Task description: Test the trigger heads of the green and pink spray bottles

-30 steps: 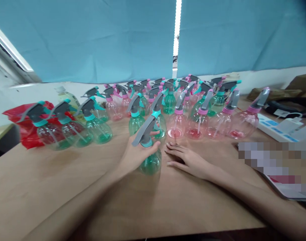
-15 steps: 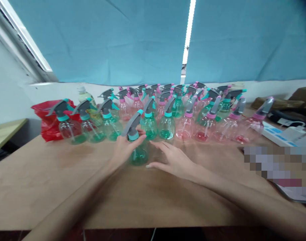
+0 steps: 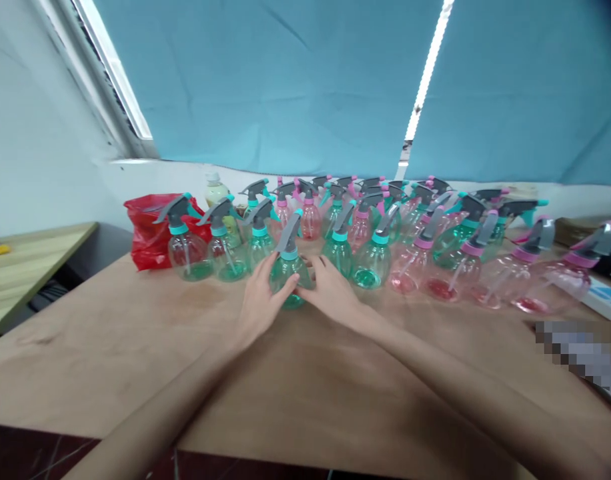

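Head view: left hand [image 3: 260, 297] and right hand [image 3: 335, 293] clasp a teal-collared spray bottle [image 3: 284, 268], whose rightward drift could topple the green trigger bottle [image 3: 338, 253] beyond the right knuckles.

Blue sheeting [image 3: 285, 87] hangs at twelve o'clock, a bright slit [image 3: 428, 73] at one; white wall [image 3: 25, 113] and window frame [image 3: 96, 70] at ten, pale wooden table [image 3: 45, 257] at nine, dark red floor [image 3: 35, 450] at eight.

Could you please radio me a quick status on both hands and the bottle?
Left hand and right hand around green spray bottle, one each side. Bottle upright. Neighbouring green bottles close on either side.
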The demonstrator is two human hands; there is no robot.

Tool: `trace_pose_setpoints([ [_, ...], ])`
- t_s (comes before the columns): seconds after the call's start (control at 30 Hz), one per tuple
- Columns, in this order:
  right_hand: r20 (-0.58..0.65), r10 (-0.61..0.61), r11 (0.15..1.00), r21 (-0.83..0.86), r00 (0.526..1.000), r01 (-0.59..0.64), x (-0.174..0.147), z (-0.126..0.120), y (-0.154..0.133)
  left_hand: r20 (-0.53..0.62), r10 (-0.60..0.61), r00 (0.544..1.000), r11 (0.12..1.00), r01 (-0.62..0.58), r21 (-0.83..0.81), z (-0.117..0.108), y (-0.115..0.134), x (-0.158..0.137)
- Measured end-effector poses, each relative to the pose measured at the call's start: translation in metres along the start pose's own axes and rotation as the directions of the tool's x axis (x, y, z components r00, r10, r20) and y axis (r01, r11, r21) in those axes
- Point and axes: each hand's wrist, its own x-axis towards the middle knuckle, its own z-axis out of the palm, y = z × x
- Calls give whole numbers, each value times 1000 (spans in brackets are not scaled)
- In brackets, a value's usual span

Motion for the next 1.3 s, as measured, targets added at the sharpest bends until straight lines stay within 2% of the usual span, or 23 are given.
trace_pose_setpoints([
  [0.1,-7,27,999,-16,1000,-27,5,3,0,-39,-3,999,1000,2,-14,0,-11,-6],
  [0.2,-28,69,992,-101,997,-72,12,5,1,-39,-16,999,1000,15,-26,4,-17,-10],
  [0.37,-54,118,956,-265,992,-128,20,6,4,22,-11,1000,1000,12,-20,14,-25,-16],
  [0.57,-33,150,917,-369,988,-152,26,-2,4,64,-53,997,998,52,27,17,-33,-13],
  [0.7,-31,152,908,-391,988,-152,29,-3,6,52,-89,995,991,83,103,12,-38,-6],
  [0.93,-35,166,890,-426,985,-165,34,-3,11,112,-129,985,936,83,343,10,-40,-2],
  [1.2,-53,158,894,-415,986,-166,42,0,22,143,-91,986,949,42,311,15,-46,-4],
  [1.3,-52,119,927,-353,992,-130,40,1,26,145,-87,986,959,43,280,14,-45,-3],
])
